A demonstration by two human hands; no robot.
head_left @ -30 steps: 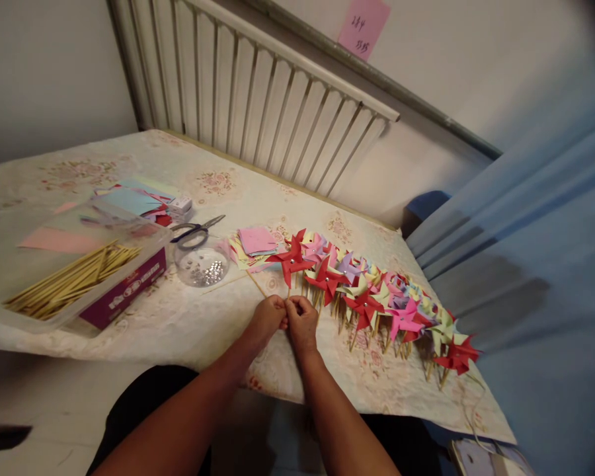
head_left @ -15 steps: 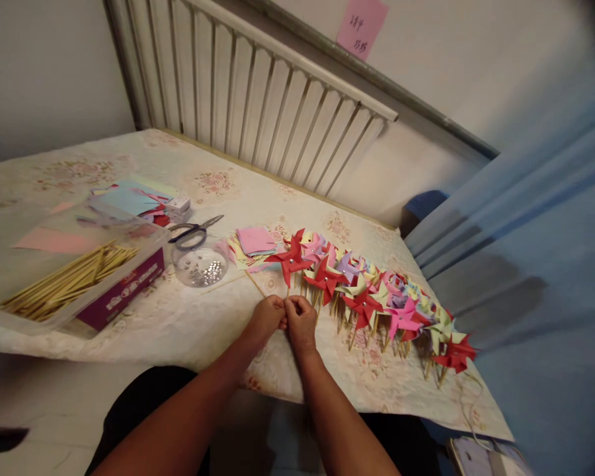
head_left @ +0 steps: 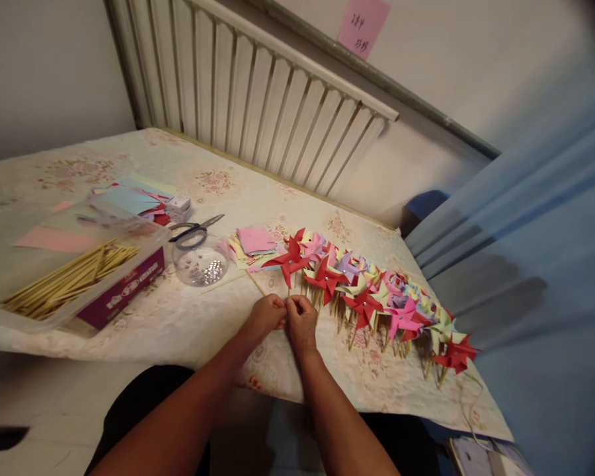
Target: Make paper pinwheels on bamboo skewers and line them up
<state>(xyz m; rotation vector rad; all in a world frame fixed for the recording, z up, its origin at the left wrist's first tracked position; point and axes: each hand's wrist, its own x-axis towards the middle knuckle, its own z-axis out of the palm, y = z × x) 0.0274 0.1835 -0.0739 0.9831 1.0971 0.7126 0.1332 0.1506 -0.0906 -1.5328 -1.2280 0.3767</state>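
Both of my hands pinch the thin stick of a red paper pinwheel (head_left: 290,262), which stands up just above my fingers. My left hand (head_left: 268,312) is closed at the stick, its fingertips meeting those of my right hand (head_left: 301,317), also closed. The part of the stick between my fingers is hidden. To the right, close by, stand rows of finished pinwheels (head_left: 364,307) in red, pink, yellow and purple on sticks. A stack of cut paper squares (head_left: 256,240) lies behind my left hand, with a loose stick (head_left: 254,283) near it.
A clear plastic box (head_left: 129,291) full of thin wooden sticks (head_left: 69,281) stands at the left. Beside it are a round dish (head_left: 201,268) of small shiny pieces, scissors (head_left: 196,229), a small white box (head_left: 179,206) and coloured paper (head_left: 133,197). A radiator (head_left: 258,99) runs behind the table.
The red pinwheel's blades have turned slightly. My hands stay almost in the same place, still pinching at its stick.
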